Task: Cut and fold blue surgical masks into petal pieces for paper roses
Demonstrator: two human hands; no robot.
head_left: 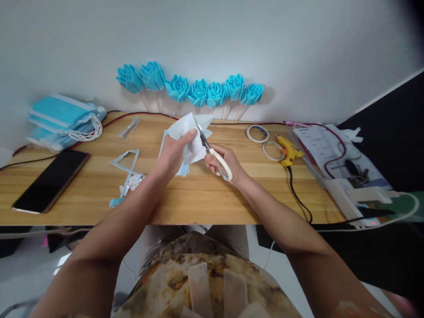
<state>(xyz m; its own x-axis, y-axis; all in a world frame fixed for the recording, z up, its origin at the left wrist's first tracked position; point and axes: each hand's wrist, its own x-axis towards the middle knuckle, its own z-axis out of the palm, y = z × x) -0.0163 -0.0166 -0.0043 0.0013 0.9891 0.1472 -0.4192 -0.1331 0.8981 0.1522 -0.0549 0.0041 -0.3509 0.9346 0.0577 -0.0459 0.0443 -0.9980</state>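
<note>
My left hand pinches a white sheet, with paler bluish layers showing behind it. In my right hand is a pair of scissors with white handles, my fingers round the loops. Their blades point up and away from me, against the right part of the sheet. Whether the blades are parted I cannot tell. Beneath the sheet, blue material lies on the wooden table, partly hidden by my left hand.
Blue flowers on sticks lean along the wall. Face masks and a phone lie left, near blue strips and white scraps. To the right are tape rolls, a yellow glue gun, papers and a power strip.
</note>
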